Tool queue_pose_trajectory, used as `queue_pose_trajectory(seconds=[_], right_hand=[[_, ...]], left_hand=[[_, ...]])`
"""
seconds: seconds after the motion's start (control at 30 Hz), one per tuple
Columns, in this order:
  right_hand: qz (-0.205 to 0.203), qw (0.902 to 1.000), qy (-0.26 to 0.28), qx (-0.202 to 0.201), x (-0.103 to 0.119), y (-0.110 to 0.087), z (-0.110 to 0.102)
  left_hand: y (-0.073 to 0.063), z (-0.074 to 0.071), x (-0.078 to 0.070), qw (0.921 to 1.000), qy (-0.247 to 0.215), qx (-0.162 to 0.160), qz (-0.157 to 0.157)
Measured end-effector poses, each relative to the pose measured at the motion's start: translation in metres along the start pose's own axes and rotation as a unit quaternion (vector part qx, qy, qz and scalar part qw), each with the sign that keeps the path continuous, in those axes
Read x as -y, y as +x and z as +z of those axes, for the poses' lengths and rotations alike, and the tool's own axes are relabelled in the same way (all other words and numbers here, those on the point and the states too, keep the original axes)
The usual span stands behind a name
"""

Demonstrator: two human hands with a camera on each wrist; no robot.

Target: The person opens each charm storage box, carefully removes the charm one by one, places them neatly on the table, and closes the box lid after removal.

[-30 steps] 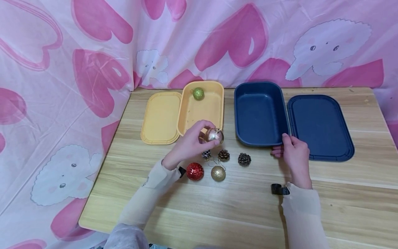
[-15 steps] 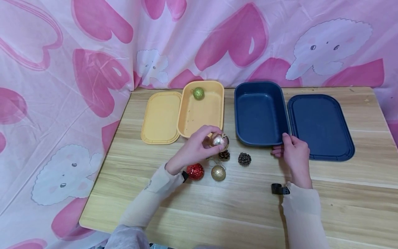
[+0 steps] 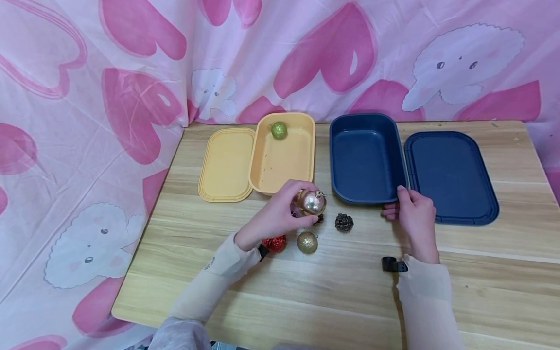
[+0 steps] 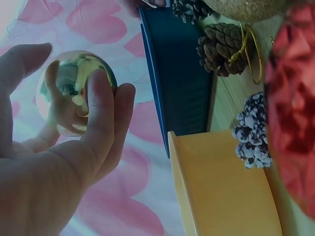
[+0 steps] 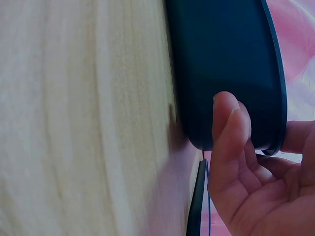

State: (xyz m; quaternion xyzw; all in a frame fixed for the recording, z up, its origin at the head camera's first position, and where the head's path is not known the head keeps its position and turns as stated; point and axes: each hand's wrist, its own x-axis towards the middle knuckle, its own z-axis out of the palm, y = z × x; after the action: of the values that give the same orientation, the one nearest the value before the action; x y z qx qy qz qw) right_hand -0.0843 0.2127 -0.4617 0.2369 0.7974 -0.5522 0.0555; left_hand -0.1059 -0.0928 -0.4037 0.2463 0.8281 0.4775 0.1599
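Note:
My left hand (image 3: 277, 211) holds a shiny rose-gold Christmas ball (image 3: 315, 202) between thumb and fingers, above the table in front of the gap between the two boxes. In the left wrist view the fingers curve round the ball (image 4: 74, 93). At the near right corner of the dark blue box (image 3: 367, 198), my right hand (image 3: 415, 216) grips the rim, thumb on top and fingers along the outer wall (image 5: 226, 59). Below the left hand lie a red ball (image 3: 275, 243), a glittery gold ball (image 3: 307, 242) and pine cones, one brown (image 4: 224, 49) and one white-tipped (image 4: 253, 130).
A yellow box (image 3: 284, 184) with a green glitter ball (image 3: 279, 130) inside stands at the back, its yellow lid (image 3: 227, 165) to its left. The blue lid (image 3: 452, 177) lies right of the blue box. Another pine cone (image 3: 344, 222) sits before that box. A pink curtain (image 3: 323, 53) hangs behind.
The left hand has carried the rose-gold ball right and slightly nearer, away from the yellow box's front edge, now covering the pine cones partly. The right hand stays at the blue box.

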Motion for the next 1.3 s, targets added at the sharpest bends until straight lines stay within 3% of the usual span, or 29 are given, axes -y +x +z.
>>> queue_pose_trajectory(seconds=[0.47, 0.77, 1.17, 1.3], right_hand=[[0.007, 0.9999, 0.007, 0.004, 0.000, 0.000, -0.001], [0.009, 0.9999, -0.006, 0.010, 0.000, 0.002, -0.003], [0.000, 0.9999, -0.008, 0.010, -0.001, 0.001, -0.002], [0.004, 0.9999, -0.005, 0.011, 0.000, 0.001, -0.002]], left_hand=[[-0.012, 0.009, -0.007, 0.9983, 0.049, 0.002, 0.030], [-0.017, 0.021, -0.007, 0.9925, 0.110, 0.006, 0.053], [-0.023, 0.035, -0.008, 0.9854, 0.156, 0.010, 0.068], [-0.025, 0.038, -0.010, 0.9836, 0.169, 0.014, 0.060]])
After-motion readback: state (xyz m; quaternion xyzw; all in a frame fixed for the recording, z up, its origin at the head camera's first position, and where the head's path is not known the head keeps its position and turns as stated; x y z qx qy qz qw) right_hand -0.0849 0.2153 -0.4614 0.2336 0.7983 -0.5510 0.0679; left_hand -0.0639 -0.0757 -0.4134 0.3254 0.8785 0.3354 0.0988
